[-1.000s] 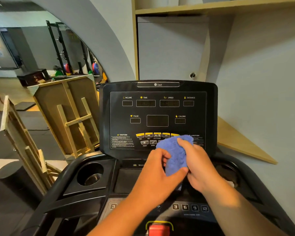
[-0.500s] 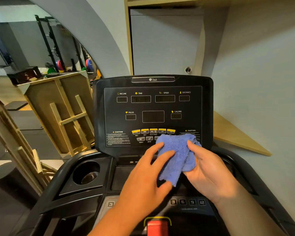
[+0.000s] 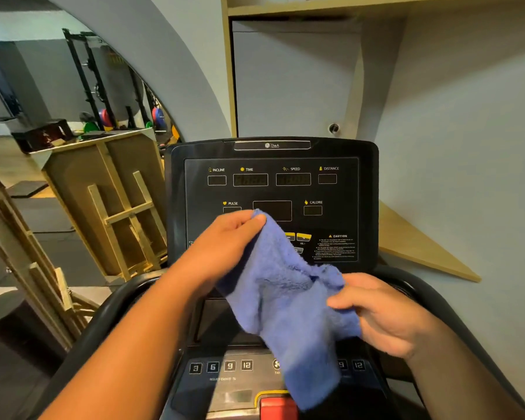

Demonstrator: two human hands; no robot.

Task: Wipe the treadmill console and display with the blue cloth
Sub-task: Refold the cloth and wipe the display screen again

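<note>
The black treadmill console [image 3: 270, 189] faces me, its dark display windows labelled incline, time, speed, distance, pulse and calorie. A fluffy blue cloth [image 3: 285, 298] hangs spread out in front of its lower half. My left hand [image 3: 225, 247] pinches the cloth's top corner just below the pulse window. My right hand [image 3: 379, 310] grips the cloth's right edge lower down, near the console's bottom right. The cloth covers most of the yellow buttons and part of the lower key row [image 3: 222, 366]. The cloth appears held in the air, apart from the panel.
A red stop button [image 3: 278, 409] sits at the bottom centre. Wooden frames [image 3: 115, 213] lean to the left of the treadmill. A grey wall [image 3: 455, 177] and a slanted wooden board [image 3: 422, 247] stand close on the right. Gym racks [image 3: 97, 95] show far left.
The bunched cloth has been opened out. My left hand rose to the pulse window with one corner, while my right hand moved down and right along the other edge.
</note>
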